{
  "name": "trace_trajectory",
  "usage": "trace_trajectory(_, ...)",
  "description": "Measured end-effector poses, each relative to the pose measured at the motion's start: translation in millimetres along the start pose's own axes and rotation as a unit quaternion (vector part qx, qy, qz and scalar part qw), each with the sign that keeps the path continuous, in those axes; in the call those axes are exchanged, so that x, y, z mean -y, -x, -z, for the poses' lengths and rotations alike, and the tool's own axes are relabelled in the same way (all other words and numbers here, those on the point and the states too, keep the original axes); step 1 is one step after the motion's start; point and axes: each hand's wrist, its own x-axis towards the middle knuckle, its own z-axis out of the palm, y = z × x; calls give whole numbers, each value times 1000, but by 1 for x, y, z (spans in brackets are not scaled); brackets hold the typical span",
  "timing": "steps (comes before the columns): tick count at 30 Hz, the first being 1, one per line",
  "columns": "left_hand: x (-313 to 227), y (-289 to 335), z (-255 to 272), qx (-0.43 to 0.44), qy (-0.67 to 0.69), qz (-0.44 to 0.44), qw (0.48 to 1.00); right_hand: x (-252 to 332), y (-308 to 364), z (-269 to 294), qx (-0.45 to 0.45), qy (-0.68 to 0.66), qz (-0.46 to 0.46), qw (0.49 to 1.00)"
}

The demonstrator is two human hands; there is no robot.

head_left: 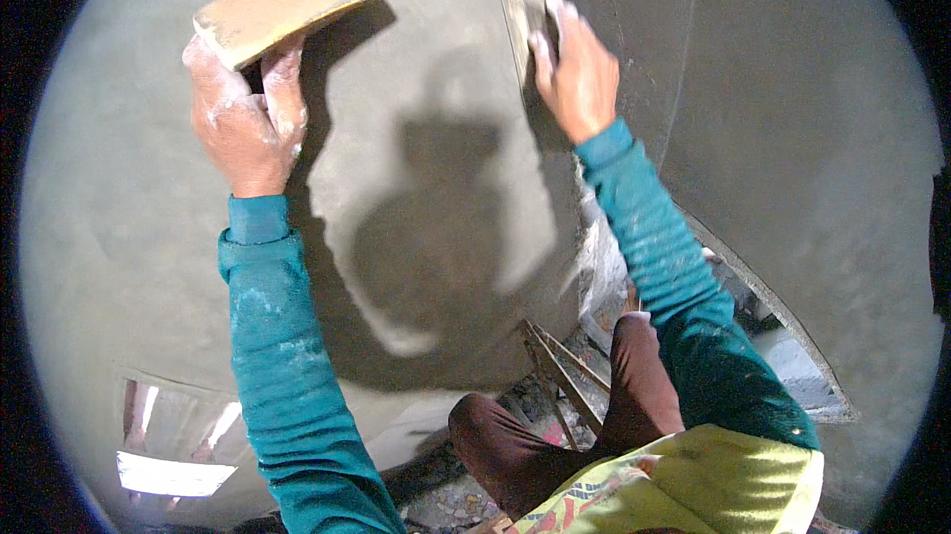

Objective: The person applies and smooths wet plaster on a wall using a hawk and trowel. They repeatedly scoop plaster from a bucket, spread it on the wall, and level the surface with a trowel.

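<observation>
My left hand, dusted with pale powder, is closed around the underside of a yellowish rectangular plastering float. The float is raised in front of the grey plastered wall and casts a dark shadow to its right. Further right, my right hand grips a pale, flat hand float, partly hidden by the fingers and blurred. That tool lies close along the line where the lighter plaster meets a darker grey face; whether it touches cannot be told.
My shadow covers the middle of the wall. Thin wooden pieces lean near my knees, above rubble on the ground. A rough-edged opening is at the lower right, and a bright opening at the lower left.
</observation>
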Motion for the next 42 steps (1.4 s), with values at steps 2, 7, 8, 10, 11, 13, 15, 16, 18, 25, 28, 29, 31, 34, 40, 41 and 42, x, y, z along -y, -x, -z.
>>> trace_trajectory(2, 0, 2, -1, 20, 42, 63, 997, -14, 69, 0, 25, -15, -25, 999)
trace_trajectory(7, -1, -2, -2, 32, 29, 50, 998, -56, 253, 13, 207, -16, -181, 961)
trace_trajectory(8, 2, -2, -4, 27, 14, 30, 999, -51, 258, 20, 224, -21, -196, 954)
trace_trajectory(10, 9, 1, -5, 9, -29, -9, 999, -45, 248, 25, 200, -30, -172, 964)
trace_trajectory(11, 7, 2, -7, 6, 1, 17, 1000, -39, 223, 24, 159, -29, -132, 978)
trace_trajectory(13, 4, 2, -1, 0, 50, 67, 996, -20, 165, 24, 140, -65, -137, 979)
trace_trajectory(15, 7, 4, -5, -3, 52, 68, 996, -14, 113, 21, 70, -52, -86, 993)
trace_trajectory(16, 8, 3, -3, -7, 35, 53, 998, -9, 92, 19, 63, -43, -84, 994)
trace_trajectory(18, 6, 4, -3, -14, 41, 60, 997, -8, 63, 13, 38, -36, -65, 997)
trace_trajectory(25, 7, -1, 5, 17, -12, 27, 999, -28, 156, 3, 115, -25, -124, 985)
trace_trajectory(28, 0, -1, 0, 7, -19, 30, 999, -67, 262, 8, 196, 6, -157, 968)
trace_trajectory(29, 0, 0, -1, 0, -29, 32, 999, -69, 277, 16, 239, 3, -184, 954)
trace_trajectory(31, -4, 1, 0, 12, 53, 95, 994, -64, 266, 24, 233, -30, -189, 954)
trace_trajectory(34, -7, 2, -5, 10, 54, 101, 993, -32, 158, 32, 149, -58, -138, 977)
trace_trajectory(40, -10, -1, -1, 25, 20, 67, 997, 4, -41, 23, -13, -29, 3, 999)
trace_trajectory(41, -11, 0, -1, 28, 21, 63, 997, 10, -59, 23, -20, -39, 4, 999)
trace_trajectory(42, -12, -1, -1, 29, 26, 77, 996, 14, -76, 22, -26, -29, 6, 999)
